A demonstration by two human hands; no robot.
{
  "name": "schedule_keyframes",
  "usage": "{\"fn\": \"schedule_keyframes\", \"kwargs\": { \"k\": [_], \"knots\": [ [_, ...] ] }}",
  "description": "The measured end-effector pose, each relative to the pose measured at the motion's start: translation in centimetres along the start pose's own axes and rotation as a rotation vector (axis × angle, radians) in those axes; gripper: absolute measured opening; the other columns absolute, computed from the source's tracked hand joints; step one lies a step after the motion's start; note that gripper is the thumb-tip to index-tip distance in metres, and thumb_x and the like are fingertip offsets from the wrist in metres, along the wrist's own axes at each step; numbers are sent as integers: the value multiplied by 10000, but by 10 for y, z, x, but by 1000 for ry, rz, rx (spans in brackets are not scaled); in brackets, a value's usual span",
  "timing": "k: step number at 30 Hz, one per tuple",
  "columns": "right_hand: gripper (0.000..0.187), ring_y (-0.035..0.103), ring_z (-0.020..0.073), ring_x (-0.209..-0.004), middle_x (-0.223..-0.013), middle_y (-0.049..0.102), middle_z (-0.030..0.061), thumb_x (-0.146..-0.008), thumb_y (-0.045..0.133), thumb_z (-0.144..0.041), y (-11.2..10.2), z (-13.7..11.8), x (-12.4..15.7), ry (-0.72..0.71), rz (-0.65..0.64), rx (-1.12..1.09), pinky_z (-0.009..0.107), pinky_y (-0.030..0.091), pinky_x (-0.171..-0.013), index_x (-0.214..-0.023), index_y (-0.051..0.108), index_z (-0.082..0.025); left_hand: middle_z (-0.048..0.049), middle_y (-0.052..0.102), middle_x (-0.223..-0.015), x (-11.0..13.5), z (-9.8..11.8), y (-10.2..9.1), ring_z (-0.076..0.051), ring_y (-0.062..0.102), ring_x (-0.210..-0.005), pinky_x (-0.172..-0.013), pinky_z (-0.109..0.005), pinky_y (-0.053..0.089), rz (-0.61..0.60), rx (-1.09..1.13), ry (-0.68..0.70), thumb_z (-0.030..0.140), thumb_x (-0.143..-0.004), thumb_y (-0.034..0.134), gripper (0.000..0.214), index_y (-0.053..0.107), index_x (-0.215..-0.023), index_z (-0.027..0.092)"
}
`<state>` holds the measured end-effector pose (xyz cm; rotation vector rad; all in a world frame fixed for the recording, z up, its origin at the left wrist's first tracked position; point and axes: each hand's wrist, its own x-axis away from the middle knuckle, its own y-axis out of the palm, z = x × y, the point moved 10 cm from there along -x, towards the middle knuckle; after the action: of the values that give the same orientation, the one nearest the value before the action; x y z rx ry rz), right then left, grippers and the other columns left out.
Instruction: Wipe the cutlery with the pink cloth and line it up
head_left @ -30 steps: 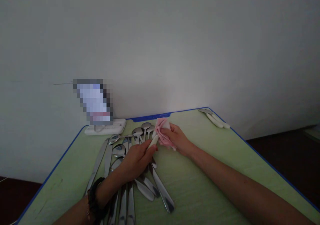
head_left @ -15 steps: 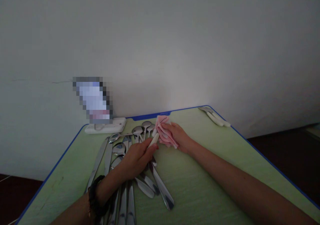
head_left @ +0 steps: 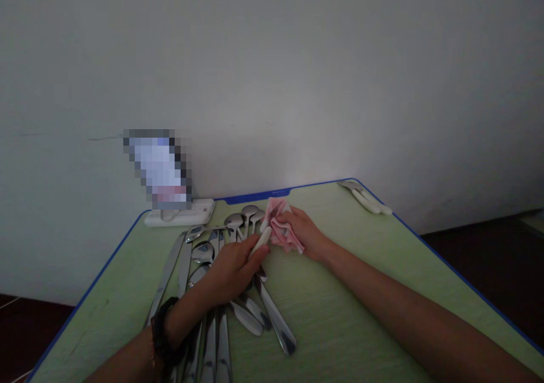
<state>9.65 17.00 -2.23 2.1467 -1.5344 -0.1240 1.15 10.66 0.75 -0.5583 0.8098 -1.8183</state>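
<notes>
Holding, left hand (head_left: 232, 269): one utensil (head_left: 260, 241), fingers curled closed round its white handle, which points to about one o'clock; far end hidden in the cloth, so its kind cannot be told

Gripping, right hand (head_left: 304, 233): pink-and-white cloth (head_left: 284, 238), fingers and thumb pinched closed on it, folds gathered about the utensil's far end

Changed over the last second: cloth bunched afresh, a streak of grey, probably metal, now showing near its top; both hands barely shifted, heap unaltered; judged from this, wiping in mid-course, the utensil not yet put down

Lying on a green table (head_left: 331, 332), clock centred on the cloth, twelve toward the wall (head_left: 276, 77): spoons (head_left: 203, 251) and knives (head_left: 168, 275), heaped from nine round to seven, partly hidden by the left forearm; two white-handled pieces (head_left: 366, 201), side by side between two and three, well apart from the heap; phone (head_left: 157, 167), blurred, at ten, above a white box (head_left: 181, 213)
</notes>
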Motion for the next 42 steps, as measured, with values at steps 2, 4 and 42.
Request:
{"fn": "schedule_keyframes", "kwargs": {
  "k": [2, 4, 42],
  "knots": [
    [61, 511, 110, -419, -507, 589, -19, -622, 535, -177, -3, 0, -1, 8, 24, -49, 232, 449, -416, -673, 565, -164, 28, 521, -613, 0, -1, -2, -133, 499, -537, -507, -219, 321, 20, 42, -14, 409, -904, 295, 285, 473, -836, 197],
    [60, 530, 115, -449, -531, 597, -6, -665, 544, -211, -6, 1, -3, 24, 41, -123, 237, 464, -440, -686, 568, -161, 33, 526, -614, 1, -2, -4, -138, 508, -545, -512, -222, 329, 50, 89, -24, 418, -907, 290, 295, 472, -951, 191],
    [290, 570, 112, -520, -633, 647, 4, -829, 422, -386, 10, 1, -4, 95, -136, -360, 213, 474, -512, -754, 601, -171, 54, 443, -600, 1, -6, -8, -108, 418, -537, -532, -213, 312, 111, 192, -13, 329, -933, 304, 437, 308, -1354, 209]
  ]
}}
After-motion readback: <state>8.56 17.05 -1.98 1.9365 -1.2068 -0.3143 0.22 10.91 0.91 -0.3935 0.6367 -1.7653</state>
